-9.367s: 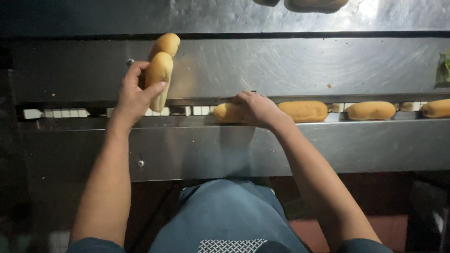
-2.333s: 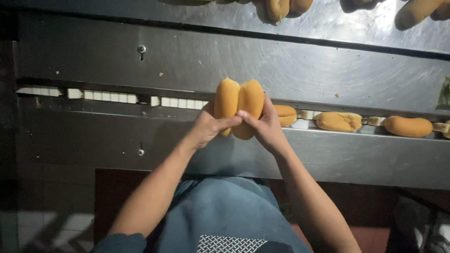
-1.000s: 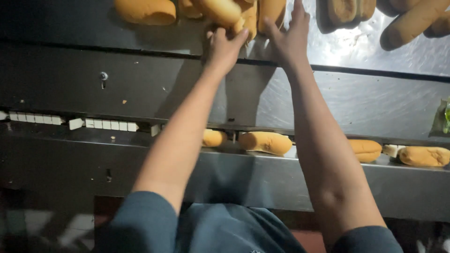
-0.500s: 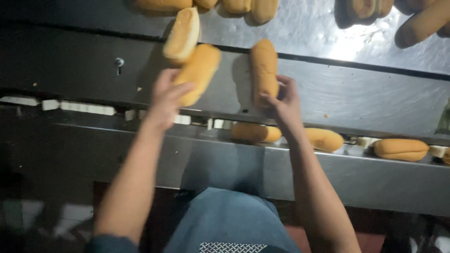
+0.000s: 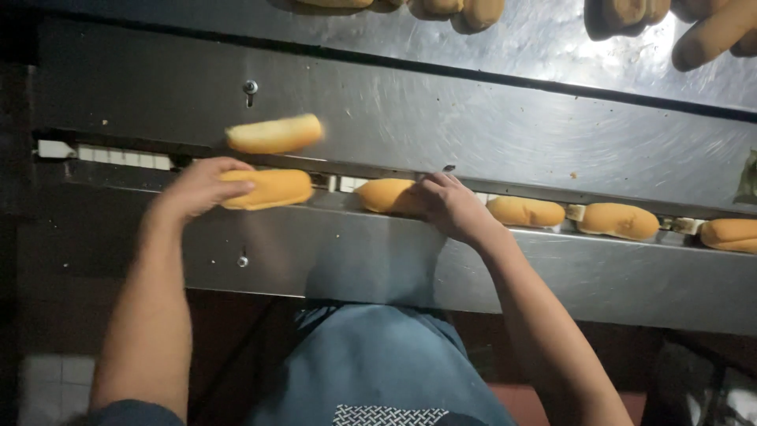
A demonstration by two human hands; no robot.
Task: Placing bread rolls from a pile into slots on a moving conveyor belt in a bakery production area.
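Left hand (image 5: 199,185): you are curling its fingers around one end of a long golden bun (image 5: 266,188), which is lying lengthwise over the conveyor slot (image 5: 118,158) towards the left end of the steel counter (image 5: 489,134). Second bun (image 5: 274,134): it is sitting just above the held one, blurred, over the counter's sloping face; whether it is touching anything cannot be told.

Right hand (image 5: 449,207): you are cupping it, fingers bent, over the right end of another bun (image 5: 384,195) lying in the slot near the counter's middle.

Further buns (image 5: 526,211), (image 5: 619,221), (image 5: 729,234): they are lying end to end along the slot towards the right edge, apart from one another. More buns (image 5: 473,11) are resting along the far edge of the counter. Blue apron (image 5: 378,363): it is showing below, against the near edge.
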